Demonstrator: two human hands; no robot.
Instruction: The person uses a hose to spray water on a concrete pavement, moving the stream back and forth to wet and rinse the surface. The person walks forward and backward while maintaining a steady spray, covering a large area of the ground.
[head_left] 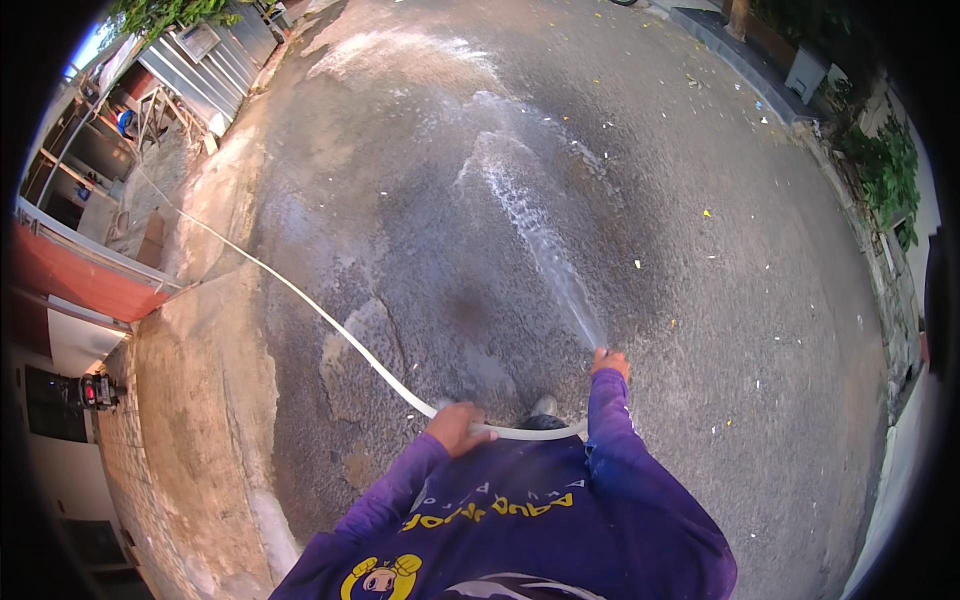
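A pale hose (340, 328) runs from the buildings at the far left across the pavement to my body. My left hand (461, 429) is closed around it at waist height. From there the hose curves in front of me toward my right arm and passes behind the purple sleeve. My right hand (611, 362), stretched forward, grips the hose end, which its fingers mostly hide. Out of that hand a spreading jet of water (545, 245) shoots ahead and lands on the wet asphalt (420, 240).
A raised concrete edge (225, 370) borders the road on the left, beside a motorcycle (97, 391) and a corrugated metal fence (215, 65). On the right, a kerb (735, 65) and green plants (885, 175) line the road. Small leaves and scraps dot the drier asphalt.
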